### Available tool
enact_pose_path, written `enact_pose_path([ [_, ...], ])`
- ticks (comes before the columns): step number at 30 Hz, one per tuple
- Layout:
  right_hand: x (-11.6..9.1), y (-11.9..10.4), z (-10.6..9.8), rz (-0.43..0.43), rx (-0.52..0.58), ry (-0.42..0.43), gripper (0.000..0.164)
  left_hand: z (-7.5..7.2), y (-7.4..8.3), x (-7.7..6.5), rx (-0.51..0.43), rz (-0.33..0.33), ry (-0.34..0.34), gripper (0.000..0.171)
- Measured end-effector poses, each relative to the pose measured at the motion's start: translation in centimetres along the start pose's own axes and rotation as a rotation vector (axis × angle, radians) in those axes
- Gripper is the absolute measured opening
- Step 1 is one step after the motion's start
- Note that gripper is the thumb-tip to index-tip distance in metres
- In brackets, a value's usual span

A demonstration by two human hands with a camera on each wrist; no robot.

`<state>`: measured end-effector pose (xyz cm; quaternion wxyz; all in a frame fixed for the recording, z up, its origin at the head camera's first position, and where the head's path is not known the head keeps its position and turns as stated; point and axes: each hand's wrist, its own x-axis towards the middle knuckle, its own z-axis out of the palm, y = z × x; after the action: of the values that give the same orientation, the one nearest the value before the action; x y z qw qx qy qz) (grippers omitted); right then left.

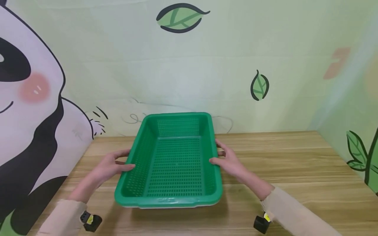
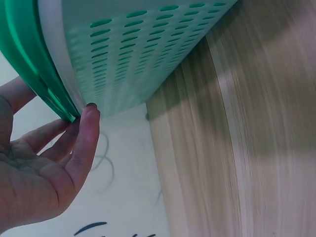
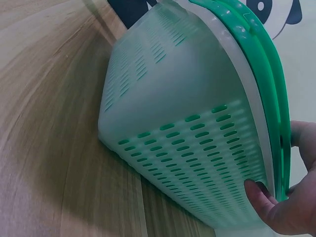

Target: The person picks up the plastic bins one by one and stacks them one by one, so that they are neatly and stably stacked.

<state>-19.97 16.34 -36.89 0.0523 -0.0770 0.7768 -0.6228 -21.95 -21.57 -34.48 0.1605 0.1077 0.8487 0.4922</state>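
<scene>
A green rectangular plastic basket (image 1: 177, 167) with slotted walls and floor is held in front of me, nothing lying inside it. It sits nested in a pale, translucent slotted basket (image 3: 182, 108), whose white rim (image 2: 57, 44) runs just under the green one. My left hand (image 1: 110, 167) grips the left long side, thumb over the rim and fingers beneath it. On the opposite side, my right hand (image 1: 230, 160) holds the rims the same way. The near end looks raised over the table; whether the far end touches it, I cannot tell.
The stack is above a wood-grain table (image 1: 280, 164). Behind it stands a pale green wall (image 1: 118, 65) printed with leaves, with a large panda picture (image 1: 38, 108) at the left. Another printed wall panel (image 1: 354, 114) bounds the right side.
</scene>
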Motion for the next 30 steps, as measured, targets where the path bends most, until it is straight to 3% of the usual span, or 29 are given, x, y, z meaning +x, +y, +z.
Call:
enact_pose_path([
  [30, -1.8, 0.4, -5.1, 0.024, -0.092, -0.034, 0.075, 4.6, 2.5, 1.0, -0.096, 0.0, 0.039, 0.068],
])
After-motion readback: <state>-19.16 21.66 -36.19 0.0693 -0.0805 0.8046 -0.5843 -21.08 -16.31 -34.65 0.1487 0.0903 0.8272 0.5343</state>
